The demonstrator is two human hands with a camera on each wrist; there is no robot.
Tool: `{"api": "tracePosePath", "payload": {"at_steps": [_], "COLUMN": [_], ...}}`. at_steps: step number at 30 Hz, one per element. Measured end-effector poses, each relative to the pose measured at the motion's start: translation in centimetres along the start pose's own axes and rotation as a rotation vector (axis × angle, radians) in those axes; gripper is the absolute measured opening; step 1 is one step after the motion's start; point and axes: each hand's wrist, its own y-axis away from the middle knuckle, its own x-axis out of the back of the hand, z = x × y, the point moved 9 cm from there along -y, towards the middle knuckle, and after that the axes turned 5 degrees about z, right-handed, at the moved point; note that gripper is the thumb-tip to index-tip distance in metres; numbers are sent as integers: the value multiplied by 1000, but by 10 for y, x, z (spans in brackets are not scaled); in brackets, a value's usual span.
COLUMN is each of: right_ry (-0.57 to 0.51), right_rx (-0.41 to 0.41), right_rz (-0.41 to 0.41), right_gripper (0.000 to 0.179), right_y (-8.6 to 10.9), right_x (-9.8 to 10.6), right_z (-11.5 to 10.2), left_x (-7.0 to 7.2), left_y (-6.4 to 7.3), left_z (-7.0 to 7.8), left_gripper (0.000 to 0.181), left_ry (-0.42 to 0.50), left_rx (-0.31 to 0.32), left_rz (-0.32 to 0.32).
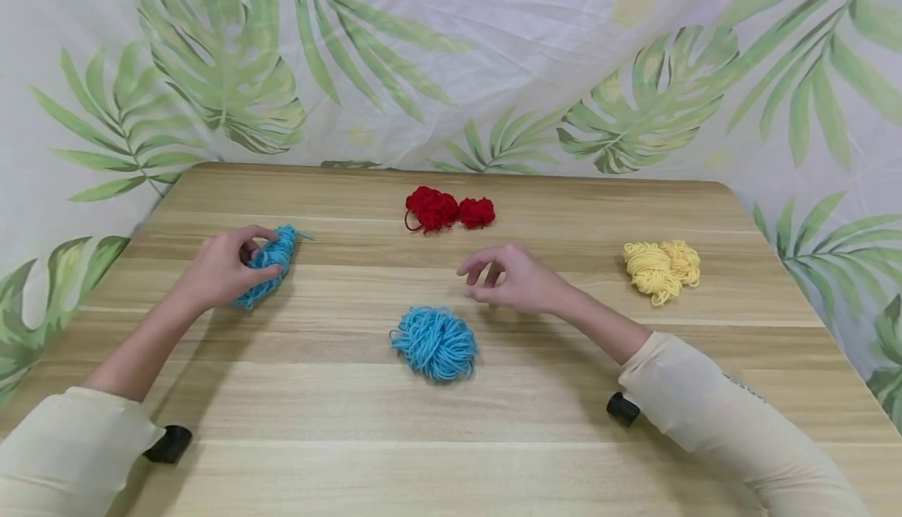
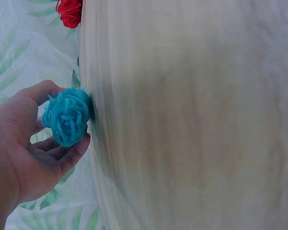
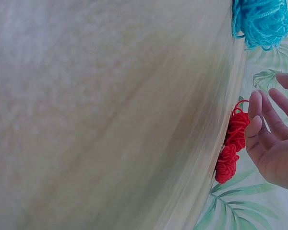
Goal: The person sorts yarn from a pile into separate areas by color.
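Observation:
My left hand [image 1: 224, 268] holds a blue yarn bundle [image 1: 271, 266] between thumb and fingers at the left side of the table; a loose strand sticks out at its far end. In the left wrist view the same blue yarn [image 2: 67, 116] sits between the thumb and the curled fingers. My right hand [image 1: 517, 278] hovers over the middle of the table, empty, its fingers loosely bent. Just in front of it lies a second, rounder blue yarn ball [image 1: 434, 343]. The right wrist view has this hand [image 3: 276, 139] with fingers apart, overlapping the red yarn beyond.
Two red yarn bundles, a larger one [image 1: 431, 209] and a smaller one [image 1: 477, 212], lie side by side near the far edge of the wooden table [image 1: 338, 470]. Yellow yarn [image 1: 661, 269] lies to the right. A leaf-print cloth [image 1: 493, 55] hangs behind the table.

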Motion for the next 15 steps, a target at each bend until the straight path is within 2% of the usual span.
{"api": "tracePosePath", "payload": {"at_steps": [7, 10, 15], "right_ry": [-5, -15, -60], "right_rx": [1, 11, 47], "right_rz": [-9, -24, -74], "right_gripper": [29, 29, 30], "right_y": [0, 0, 0], "right_x": [-1, -2, -8], "right_z": [-1, -2, -7], "left_x": [-2, 0, 7], "left_y": [-2, -3, -5], "left_z": [-1, -2, -2], "left_gripper": [44, 45, 42], "left_ry": [-21, -10, 13], "left_rx": [-18, -2, 29], "left_rz": [-27, -54, -133]}}
